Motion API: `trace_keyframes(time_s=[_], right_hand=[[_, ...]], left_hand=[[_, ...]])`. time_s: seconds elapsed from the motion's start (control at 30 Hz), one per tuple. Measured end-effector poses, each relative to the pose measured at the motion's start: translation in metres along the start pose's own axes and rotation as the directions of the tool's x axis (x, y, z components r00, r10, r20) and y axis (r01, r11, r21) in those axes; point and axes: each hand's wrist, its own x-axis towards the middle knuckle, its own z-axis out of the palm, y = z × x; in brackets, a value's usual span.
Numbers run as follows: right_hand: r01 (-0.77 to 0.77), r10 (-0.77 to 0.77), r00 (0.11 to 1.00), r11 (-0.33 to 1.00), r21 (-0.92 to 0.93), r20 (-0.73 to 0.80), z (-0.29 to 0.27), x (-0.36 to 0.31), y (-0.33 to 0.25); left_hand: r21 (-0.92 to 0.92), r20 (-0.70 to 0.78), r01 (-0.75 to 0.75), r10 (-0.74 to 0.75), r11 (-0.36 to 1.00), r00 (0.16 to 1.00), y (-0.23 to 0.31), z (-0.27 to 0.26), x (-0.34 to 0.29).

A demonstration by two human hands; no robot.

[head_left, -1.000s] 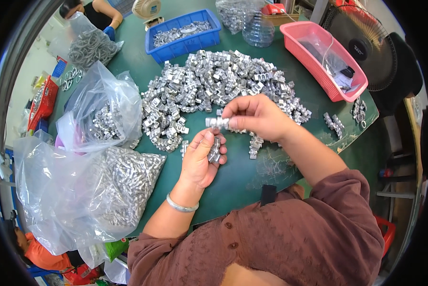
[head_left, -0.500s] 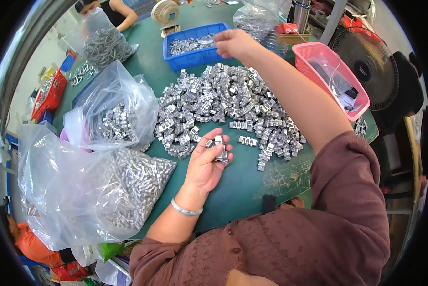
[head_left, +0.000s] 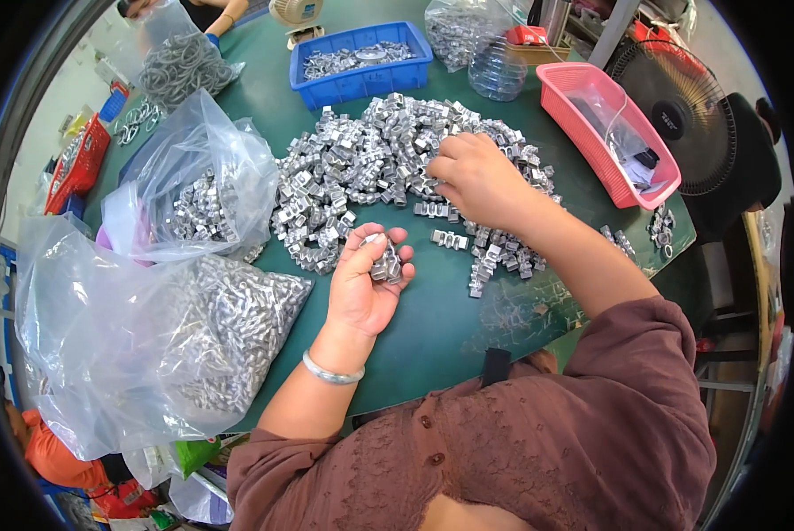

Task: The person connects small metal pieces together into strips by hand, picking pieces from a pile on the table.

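Observation:
My left hand (head_left: 358, 296), palm up with a bangle on the wrist, has its thumb and fingers curled round a cluster of small silvery metal pieces (head_left: 385, 265). To its right and farther off, my right hand (head_left: 481, 181) is over the front right part of a large heap of similar metal pieces (head_left: 370, 155). Its fingers are bent down and inward; whatever is between the fingertips is hidden. Short rows of joined pieces (head_left: 450, 239) lie on the green table between the hands. Behind the heap stands a blue tray (head_left: 370, 86) holding small metal parts.
Clear plastic bags of metal parts (head_left: 237, 327) crowd the left side. A pink basket (head_left: 581, 128) and a black fan (head_left: 675, 119) stand right. A clear plastic jar (head_left: 498, 75) is behind the heap. Another person's arm (head_left: 229, 16) shows far left.
My right hand has come back from the blue tray's right end to the heap. My left hand has turned slightly, still holding metal pieces. The whole view has shifted a little.

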Motion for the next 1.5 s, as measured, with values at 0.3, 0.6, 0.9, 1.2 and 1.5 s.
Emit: trace_keyframes(time_s=[0.3, 0.6, 0.9, 1.2, 1.5], right_hand=[[0.042, -0.066, 0.995, 0.961, -0.272, -0.08, 0.036, 0.03, -0.014], [-0.385, 0.382, 0.884, 0.264, 0.884, 0.271, -0.004, 0.0, -0.019], [-0.358, 0.327, 0.856, -0.184, 0.916, 0.4, 0.001, -0.023, -0.029], [-0.385, 0.272, 0.829, -0.357, 0.851, 0.489, 0.007, -0.03, -0.029], [-0.352, 0.245, 0.861, -0.344, 0.87, 0.445, 0.01, -0.032, -0.027]], left_hand=[[0.0, 0.038, 0.023, -0.023, 1.0, 0.999, 0.0, -0.002, 0.003], [0.073, 0.005, 0.008, -0.009, 0.997, 1.0, 0.0, -0.002, 0.001], [0.152, 0.026, -0.018, 0.014, 0.988, 1.0, -0.003, 0.011, -0.008], [0.174, 0.073, -0.018, 0.006, 0.985, 0.997, -0.004, 0.01, -0.007], [0.137, 0.124, -0.023, 0.006, 0.99, 0.992, -0.004, 0.006, -0.006]])
